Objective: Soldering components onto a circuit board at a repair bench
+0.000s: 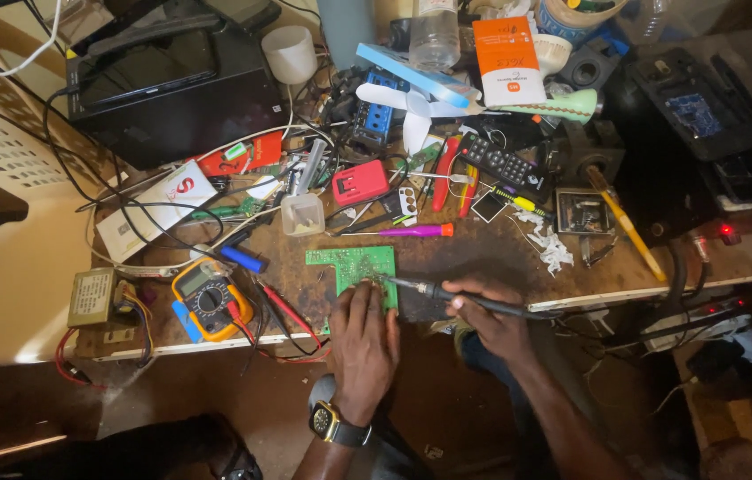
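A green circuit board [354,265] lies flat near the front edge of the cluttered wooden bench [483,258]. My left hand [363,342], with a smartwatch [327,420] on its wrist, presses down on the board's near edge. My right hand [487,318] grips a black soldering iron [456,298] like a pen. Its metal tip touches the board's right side, just beyond my left fingertips.
An orange multimeter [207,300] with red and black leads sits left of the board. A purple-handled screwdriver [407,231], red box [360,182], remote control [499,162], small clear tub [302,213], black printer [172,80] and tangled wires crowd the back. A power strip [705,316] hangs right.
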